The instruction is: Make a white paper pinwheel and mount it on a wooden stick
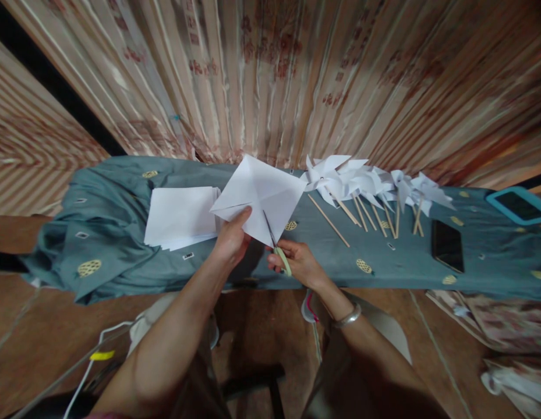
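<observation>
Holding the white sheet (274, 186): the left hand (232, 241) pinches it near the lower left edge, thumb on top; most of the sheet reaches up and right, beyond the fingers.
Working the scissors (278, 251): the right hand (299, 263) grips the handle, just below the sheet's bottom corner; the blades point up and left, toward the middle of the paper.
Sheet's place: raised over the bench (405, 265), between the paper stack (180, 215) on the left and the pinwheels (360, 179) on the right.
Sheet's look: plain, four-sided, turned corner-up like a diamond, with faint creases meeting near the centre.
Slit: one thin dark line runs inward from the left corner, ending by the thumb.
Scissors' look: slim dark blades, pale green handle.
Pinwheels: white, bunched and overlapping, on thin wooden sticks.
Right of them: a dark phone (447, 245) lies flat.
</observation>
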`<state>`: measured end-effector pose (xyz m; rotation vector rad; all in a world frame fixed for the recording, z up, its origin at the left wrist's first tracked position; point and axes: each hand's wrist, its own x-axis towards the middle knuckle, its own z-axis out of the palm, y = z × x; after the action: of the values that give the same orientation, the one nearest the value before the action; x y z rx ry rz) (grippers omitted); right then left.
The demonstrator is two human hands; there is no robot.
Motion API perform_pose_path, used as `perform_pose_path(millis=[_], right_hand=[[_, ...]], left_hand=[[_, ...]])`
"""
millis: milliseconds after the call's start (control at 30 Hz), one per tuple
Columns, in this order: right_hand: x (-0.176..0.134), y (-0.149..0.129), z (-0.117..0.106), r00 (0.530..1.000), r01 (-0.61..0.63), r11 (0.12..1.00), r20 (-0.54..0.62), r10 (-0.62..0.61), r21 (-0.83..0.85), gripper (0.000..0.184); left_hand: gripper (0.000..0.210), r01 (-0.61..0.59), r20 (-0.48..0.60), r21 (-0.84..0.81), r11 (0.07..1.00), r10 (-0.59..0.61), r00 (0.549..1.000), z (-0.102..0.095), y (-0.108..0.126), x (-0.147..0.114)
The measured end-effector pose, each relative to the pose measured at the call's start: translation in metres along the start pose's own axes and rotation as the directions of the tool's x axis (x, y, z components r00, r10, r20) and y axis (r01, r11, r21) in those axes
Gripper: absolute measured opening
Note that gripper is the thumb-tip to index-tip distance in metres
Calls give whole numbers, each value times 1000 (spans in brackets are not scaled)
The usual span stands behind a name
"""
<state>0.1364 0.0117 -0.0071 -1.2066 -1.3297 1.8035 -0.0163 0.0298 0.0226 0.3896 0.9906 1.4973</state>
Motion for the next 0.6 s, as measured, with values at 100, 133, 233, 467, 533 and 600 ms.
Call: perform_pose_path(millis=[100, 133, 233, 467, 533, 600], right_hand=[[-1, 1, 0, 1000, 20, 1000, -1, -20, -17, 46], [-1, 1, -1, 1000, 23, 1000, 6, -23, -21, 46], [-1, 0, -1, 999, 26, 999, 32, -25, -31, 46], [0, 0, -1, 1000, 17, 1000, 26, -17, -13, 47], [0, 0, 0, 999, 15, 1000, 28, -15, -9, 46], [1, 1, 0, 999, 12, 1000, 32, -12, 4, 47]], left_hand=[[21, -7, -6, 2, 1000, 7, 1000, 0, 0, 2], [22, -13, -6, -1, 1000, 13, 1000, 0, 0, 2], [22, -22, -10, -18, 1000, 22, 1000, -1, 0, 3], [17, -6, -6, -17, 1000, 6, 1000, 2, 3, 2], [16, -6, 6, -11, 1000, 6, 1000, 2, 3, 1], [17, -6, 13, -4, 1000, 6, 1000, 1, 3, 2]])
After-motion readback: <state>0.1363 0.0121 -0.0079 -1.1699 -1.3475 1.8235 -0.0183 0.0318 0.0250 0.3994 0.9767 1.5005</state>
